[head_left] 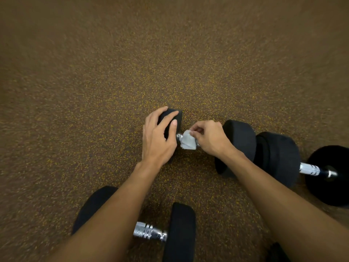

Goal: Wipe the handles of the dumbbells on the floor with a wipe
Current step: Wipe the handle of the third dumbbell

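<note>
Head view, crumpled white wipe [187,142] — wrapped on chrome dumbbell handle [178,137]

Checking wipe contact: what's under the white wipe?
The wipe is draped over the chrome handle of the middle dumbbell, pinched by the right hand. A short stretch of handle shows beside the left hand. The covered stretch can't be seen.

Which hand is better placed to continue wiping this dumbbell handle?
The right hand: it pinches the wipe on the handle, while the left hand steadies the dumbbell's black end.
</note>
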Tool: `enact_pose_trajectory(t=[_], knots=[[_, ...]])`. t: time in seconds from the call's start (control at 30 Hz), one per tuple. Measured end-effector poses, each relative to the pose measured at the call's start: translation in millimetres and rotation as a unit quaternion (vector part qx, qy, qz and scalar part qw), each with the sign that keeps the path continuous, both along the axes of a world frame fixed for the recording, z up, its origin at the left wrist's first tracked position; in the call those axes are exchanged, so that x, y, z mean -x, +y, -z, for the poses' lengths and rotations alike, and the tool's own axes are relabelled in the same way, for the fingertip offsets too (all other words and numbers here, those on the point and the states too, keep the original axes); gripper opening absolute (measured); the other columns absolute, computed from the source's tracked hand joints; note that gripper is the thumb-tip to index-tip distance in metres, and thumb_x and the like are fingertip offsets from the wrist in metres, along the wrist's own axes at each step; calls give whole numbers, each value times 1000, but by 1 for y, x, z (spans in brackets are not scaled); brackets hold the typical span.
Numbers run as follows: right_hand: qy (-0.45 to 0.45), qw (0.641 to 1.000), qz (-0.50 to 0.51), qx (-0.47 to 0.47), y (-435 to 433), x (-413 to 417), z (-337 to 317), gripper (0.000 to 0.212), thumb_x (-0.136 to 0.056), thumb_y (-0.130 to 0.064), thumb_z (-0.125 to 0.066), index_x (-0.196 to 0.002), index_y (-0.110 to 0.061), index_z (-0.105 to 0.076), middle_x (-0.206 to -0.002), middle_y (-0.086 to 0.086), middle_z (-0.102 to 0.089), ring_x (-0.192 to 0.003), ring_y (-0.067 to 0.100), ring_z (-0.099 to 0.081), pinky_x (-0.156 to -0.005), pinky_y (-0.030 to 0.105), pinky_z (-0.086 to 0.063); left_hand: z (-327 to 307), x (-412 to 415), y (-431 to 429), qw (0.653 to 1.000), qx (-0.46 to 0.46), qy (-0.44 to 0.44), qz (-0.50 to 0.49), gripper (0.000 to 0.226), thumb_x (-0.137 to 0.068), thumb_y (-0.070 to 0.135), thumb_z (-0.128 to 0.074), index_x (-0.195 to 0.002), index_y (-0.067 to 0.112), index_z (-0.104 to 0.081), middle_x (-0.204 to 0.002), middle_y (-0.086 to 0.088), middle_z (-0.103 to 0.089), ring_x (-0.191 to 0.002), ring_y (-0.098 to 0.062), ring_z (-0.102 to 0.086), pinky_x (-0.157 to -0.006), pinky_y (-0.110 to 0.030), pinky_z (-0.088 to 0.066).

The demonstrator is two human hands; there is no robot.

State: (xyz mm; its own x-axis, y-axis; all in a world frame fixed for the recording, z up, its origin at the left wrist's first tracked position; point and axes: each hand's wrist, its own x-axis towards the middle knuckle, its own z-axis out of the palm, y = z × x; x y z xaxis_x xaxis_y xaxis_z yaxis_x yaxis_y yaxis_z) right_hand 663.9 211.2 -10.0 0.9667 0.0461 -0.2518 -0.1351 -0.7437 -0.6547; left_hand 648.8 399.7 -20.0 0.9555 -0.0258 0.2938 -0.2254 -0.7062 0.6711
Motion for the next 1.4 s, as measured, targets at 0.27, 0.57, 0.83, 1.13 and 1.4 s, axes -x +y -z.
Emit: enact_pose_trajectory(t=[0.27,0.57,0.83,1.13,1.4], knots=[[-134,990,6,51,11,4,26,13,-97,-26,-72,-109,-20,-74,-103,1,-72,-101,26,-62,-92,46,-52,13,0,-8,997,-32,-57,-48,33,-110,27,-49,-135,26,-71,-146,6,-60,-134,-18,-51,-111,-42,-45],[-294,950,54,92,31,26,63,20,-101,-37,-65,-99,-25,-81,-101,-8,-70,-99,22,-60,-86,45,-36,21,-2,-10,990,-49,-114,-59,35,-109,25,-48,-133,24,-73,-143,4,-64,-127,-23,-57,-108,-42,-47],[-280,949,80,122,50,40,71,27,-104,-39,-55,-112,-31,-79,-113,-15,-76,-108,15,-64,-106,50,-35,24,-2,-9,989,-59,-120,-64,37,-108,28,-45,-133,26,-73,-144,5,-63,-125,-22,-56,-106,-42,-49],[-258,947,74,174,53,42,66,25,-104,-36,-54,-112,-30,-76,-109,-13,-76,-106,18,-64,-111,55,-34,27,-3,-6,988,-56,-131,-55,37,-108,27,-46,-133,25,-73,-144,2,-63,-124,-26,-57,-107,-44,-47],[-238,954,22,180,47,31,62,35,-109,-40,-39,-107,-31,-72,-102,-12,-71,-104,17,-60,-106,51,-35,28,-3,-4,990,-52,-120,-46,38,-107,30,-46,-134,25,-72,-145,2,-62,-124,-26,-55,-104,-47,-48]])
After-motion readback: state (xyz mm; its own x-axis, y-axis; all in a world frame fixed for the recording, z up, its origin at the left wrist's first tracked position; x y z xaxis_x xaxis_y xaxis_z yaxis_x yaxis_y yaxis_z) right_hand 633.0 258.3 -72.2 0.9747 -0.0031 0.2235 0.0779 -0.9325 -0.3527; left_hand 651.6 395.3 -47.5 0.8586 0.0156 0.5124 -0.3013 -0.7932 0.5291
